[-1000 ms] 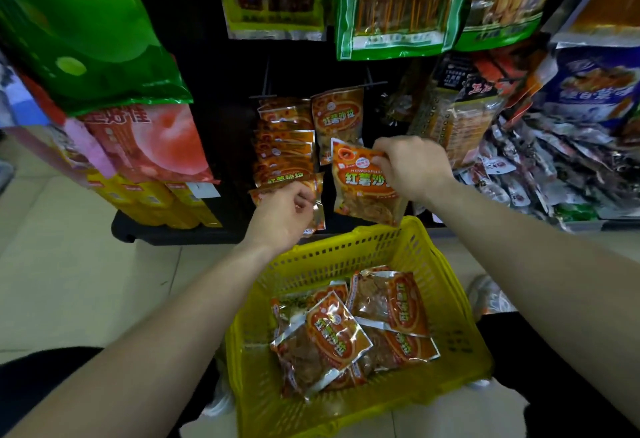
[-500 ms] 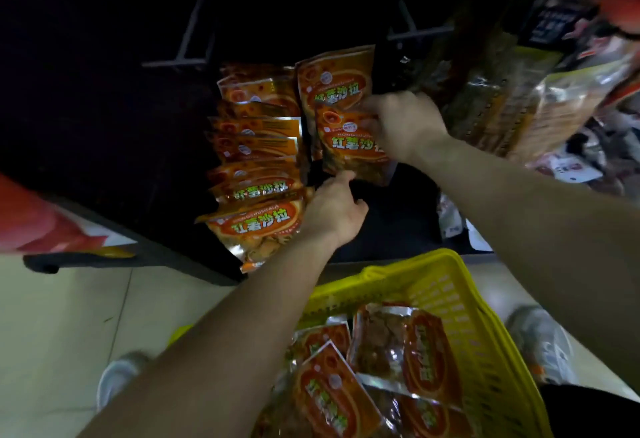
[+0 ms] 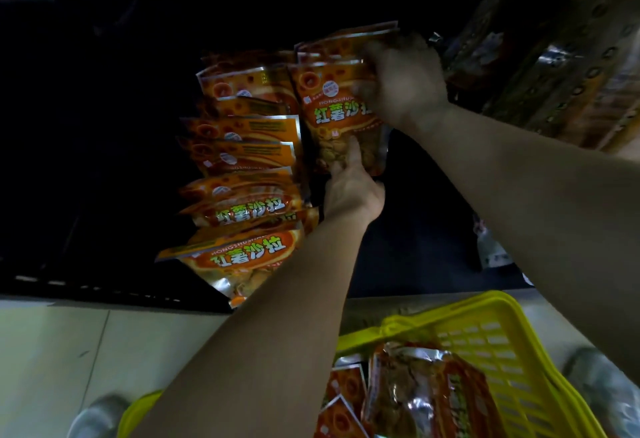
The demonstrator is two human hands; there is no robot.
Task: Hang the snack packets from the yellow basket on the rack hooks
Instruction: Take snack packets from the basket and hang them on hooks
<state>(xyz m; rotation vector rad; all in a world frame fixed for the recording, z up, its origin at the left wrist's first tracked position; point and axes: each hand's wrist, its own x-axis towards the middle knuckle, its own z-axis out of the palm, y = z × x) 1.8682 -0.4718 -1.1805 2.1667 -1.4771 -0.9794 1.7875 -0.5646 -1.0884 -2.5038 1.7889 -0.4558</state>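
An orange snack packet [image 3: 334, 115] hangs upright against the dark rack, in front of another packet [image 3: 346, 43] on the same hook. My right hand [image 3: 403, 86] grips its upper right corner. My left hand [image 3: 351, 185] touches its lower edge from below, thumb lying on the front of the packet. A column of several hung packets [image 3: 242, 160] fills the hook to the left. The yellow basket [image 3: 485, 330] sits at the bottom right with more packets [image 3: 415, 392] inside. The hook itself is hidden by the packets.
Other bagged goods [image 3: 561, 67] hang at the upper right of the rack. The rack's dark base edge [image 3: 104, 288] meets a pale tiled floor [image 3: 86, 351]. A shoe [image 3: 97, 417] shows at the bottom left, another [image 3: 602, 385] at the right.
The view has closed in on the rack. My right hand has lifted the packet higher against the hung one behind it. My left hand has risen from below to touch its bottom edge.
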